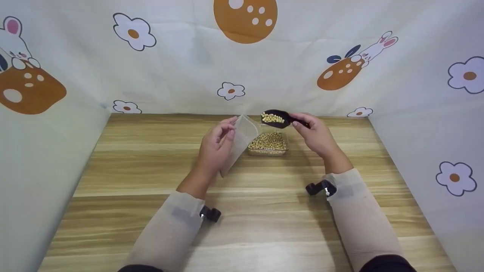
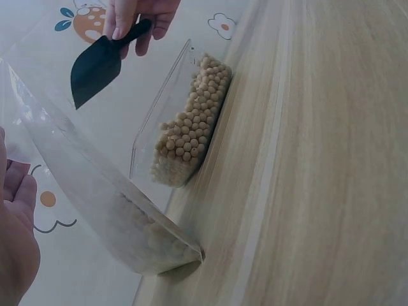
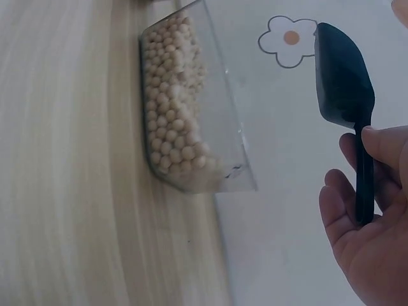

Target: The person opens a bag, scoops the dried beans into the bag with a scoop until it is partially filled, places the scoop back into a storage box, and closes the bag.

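My left hand (image 1: 217, 145) holds a translucent bag (image 1: 242, 140) near its top edge, and the bag hangs tilted with its mouth spread toward the scoop. Some round beans show dimly through the bottom of the bag (image 2: 153, 236) in the left wrist view. With its thumb and fingers round the handle, my right hand (image 1: 315, 134) grips a black scoop (image 1: 287, 121). Pale yellow soybeans (image 1: 272, 118) lie in the scoop, level with the bag's mouth and just right of it. Below the scoop stands a clear container (image 3: 233, 137) with many soybeans (image 3: 167, 108) in it.
The container rests on a wood-grain table (image 1: 143, 166) near its back edge. A pale cloth (image 1: 181, 75) printed with flowers and rabbits rises behind and at both sides. Small black cameras (image 1: 211, 214) are strapped to both sleeved wrists.
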Available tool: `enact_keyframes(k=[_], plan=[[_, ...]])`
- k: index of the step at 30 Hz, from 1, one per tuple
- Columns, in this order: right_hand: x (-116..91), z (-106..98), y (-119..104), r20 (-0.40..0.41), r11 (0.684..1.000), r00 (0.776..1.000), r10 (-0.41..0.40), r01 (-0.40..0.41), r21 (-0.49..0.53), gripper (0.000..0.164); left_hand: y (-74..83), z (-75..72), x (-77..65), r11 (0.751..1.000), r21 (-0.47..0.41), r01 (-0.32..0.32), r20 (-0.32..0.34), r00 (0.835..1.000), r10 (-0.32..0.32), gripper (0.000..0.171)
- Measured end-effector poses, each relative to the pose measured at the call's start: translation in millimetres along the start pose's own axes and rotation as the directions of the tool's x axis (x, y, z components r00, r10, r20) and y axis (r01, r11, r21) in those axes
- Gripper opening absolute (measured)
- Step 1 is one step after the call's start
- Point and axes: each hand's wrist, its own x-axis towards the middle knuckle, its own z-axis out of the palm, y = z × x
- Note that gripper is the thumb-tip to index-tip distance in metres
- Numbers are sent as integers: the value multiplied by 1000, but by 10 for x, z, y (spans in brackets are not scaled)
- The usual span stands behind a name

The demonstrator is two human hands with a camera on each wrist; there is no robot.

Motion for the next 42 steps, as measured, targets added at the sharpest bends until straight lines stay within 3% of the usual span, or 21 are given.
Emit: enact_keyframes(k=[11,17,24,33,42], plan=[[-71,15,-335,-5,993,994,-112,113,43,33,5,-1,0,1000,-6,-4,-6,1000,4,15],[-123,78,-555,46,979,983,-175,179,-93,31,-13,-6,-4,1000,6,5,-9,1000,-5,14],[-172,162,-803,111,940,975,-194,217,-265,32,-5,-3,3,1000,-2,10,-10,1000,-10,15],[-206,192,-985,148,888,960,-237,276,-367,32,9,-6,5,1000,10,7,-4,1000,-7,15],[-192,205,-1090,176,816,936,-306,353,-459,31,1,-4,-4,1000,-14,-9,-5,1000,9,14]])
